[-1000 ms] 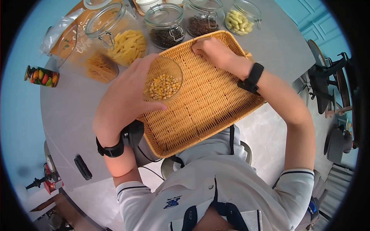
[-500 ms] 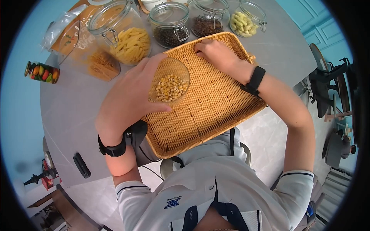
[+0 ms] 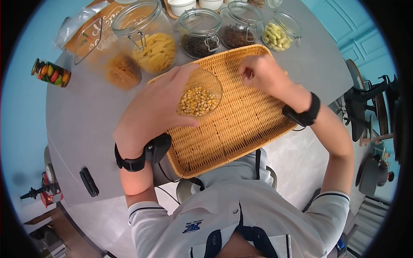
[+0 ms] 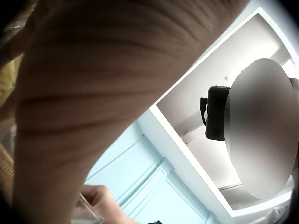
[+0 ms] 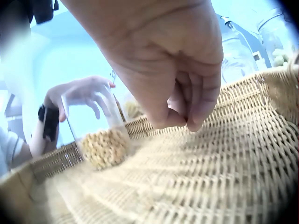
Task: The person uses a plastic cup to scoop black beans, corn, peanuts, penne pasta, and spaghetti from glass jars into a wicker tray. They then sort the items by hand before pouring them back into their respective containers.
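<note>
My left hand [image 3: 152,105] grips a clear glass [image 3: 214,88] from its left side, thumb and fingers round it. Yellow corn kernels [image 3: 198,102] fill its lower part. The glass is over the left side of a shallow rectangular wicker basket [image 3: 232,116], seen upright and slightly tilted in the right wrist view. Above the basket's far right part is my right hand [image 3: 269,75], fingers curled. In the right wrist view its thumb and fingertips [image 5: 195,125] meet close over the weave; I cannot tell whether something tiny sits between them.
Behind the basket stand clip-top jars: a pasta jar [image 3: 157,53], a dark-grained jar [image 3: 198,43], another dark-filled jar [image 3: 238,34] and a jar of pale yellow pieces [image 3: 276,38]. Left are a container of thin brown pasta [image 3: 122,71] and a small colourful jar [image 3: 51,74]. The basket overhangs the table's near edge.
My right hand has left the basket's far corner and come nearer and to the right, fingers curled together. The left hand with the glass has shifted right in view.
</note>
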Action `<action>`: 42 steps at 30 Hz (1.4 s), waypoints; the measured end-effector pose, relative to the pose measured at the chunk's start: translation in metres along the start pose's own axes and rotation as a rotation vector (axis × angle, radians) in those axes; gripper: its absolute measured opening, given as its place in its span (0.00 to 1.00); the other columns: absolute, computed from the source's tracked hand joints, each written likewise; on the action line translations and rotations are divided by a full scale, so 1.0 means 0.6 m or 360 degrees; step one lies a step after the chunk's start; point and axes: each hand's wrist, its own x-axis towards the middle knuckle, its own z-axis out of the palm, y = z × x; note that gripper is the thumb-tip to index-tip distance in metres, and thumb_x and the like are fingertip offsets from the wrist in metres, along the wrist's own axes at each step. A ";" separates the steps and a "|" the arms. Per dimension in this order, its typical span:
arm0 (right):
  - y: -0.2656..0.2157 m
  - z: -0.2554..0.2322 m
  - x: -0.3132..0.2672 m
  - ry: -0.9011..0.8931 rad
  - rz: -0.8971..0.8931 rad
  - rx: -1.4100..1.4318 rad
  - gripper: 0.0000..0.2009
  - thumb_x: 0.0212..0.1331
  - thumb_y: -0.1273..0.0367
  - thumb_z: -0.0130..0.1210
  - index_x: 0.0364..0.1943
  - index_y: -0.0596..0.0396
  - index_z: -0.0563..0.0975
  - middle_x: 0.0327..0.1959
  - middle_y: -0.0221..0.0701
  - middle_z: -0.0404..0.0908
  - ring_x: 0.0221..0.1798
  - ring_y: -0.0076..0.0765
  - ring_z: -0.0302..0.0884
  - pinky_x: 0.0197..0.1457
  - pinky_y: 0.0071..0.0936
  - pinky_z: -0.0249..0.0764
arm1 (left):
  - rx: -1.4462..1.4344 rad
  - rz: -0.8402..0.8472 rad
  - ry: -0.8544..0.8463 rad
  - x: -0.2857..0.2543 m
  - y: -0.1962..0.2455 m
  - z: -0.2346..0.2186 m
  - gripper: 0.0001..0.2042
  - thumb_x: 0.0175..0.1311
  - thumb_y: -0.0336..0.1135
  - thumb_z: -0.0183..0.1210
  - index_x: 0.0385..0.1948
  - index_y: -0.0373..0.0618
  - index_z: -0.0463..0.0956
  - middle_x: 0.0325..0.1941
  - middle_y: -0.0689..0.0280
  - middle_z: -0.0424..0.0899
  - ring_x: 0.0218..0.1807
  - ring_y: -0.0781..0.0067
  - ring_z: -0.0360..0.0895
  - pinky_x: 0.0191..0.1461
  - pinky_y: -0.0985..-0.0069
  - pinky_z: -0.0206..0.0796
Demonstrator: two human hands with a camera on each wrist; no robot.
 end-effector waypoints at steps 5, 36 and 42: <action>-0.056 -0.089 0.090 0.0555 -0.0150 0.0041 0.04 0.53 0.73 0.67 0.33 0.56 0.84 0.27 0.30 0.85 0.29 0.26 0.82 0.36 0.23 0.78 | -0.0033 -0.0069 -0.0077 0.004 -0.001 0.001 0.52 0.41 0.44 0.79 0.72 0.45 0.59 0.68 0.55 0.74 0.68 0.50 0.72 0.68 0.62 0.69; 0.066 -0.081 -0.166 -0.0137 0.1012 0.0710 0.26 0.61 0.68 0.66 0.60 0.69 0.72 0.34 0.43 0.85 0.30 0.36 0.86 0.33 0.31 0.82 | -0.0168 -0.0256 -0.0195 -0.019 0.000 -0.031 0.46 0.39 0.40 0.80 0.68 0.46 0.67 0.68 0.58 0.75 0.68 0.51 0.72 0.69 0.62 0.67; 0.008 -0.054 -0.154 -0.0153 0.0889 0.0833 0.27 0.58 0.70 0.68 0.59 0.71 0.71 0.34 0.41 0.85 0.29 0.32 0.85 0.31 0.29 0.80 | -0.0341 -0.0526 -0.0166 -0.082 -0.006 -0.056 0.47 0.34 0.36 0.81 0.67 0.48 0.70 0.63 0.60 0.79 0.65 0.56 0.76 0.68 0.64 0.67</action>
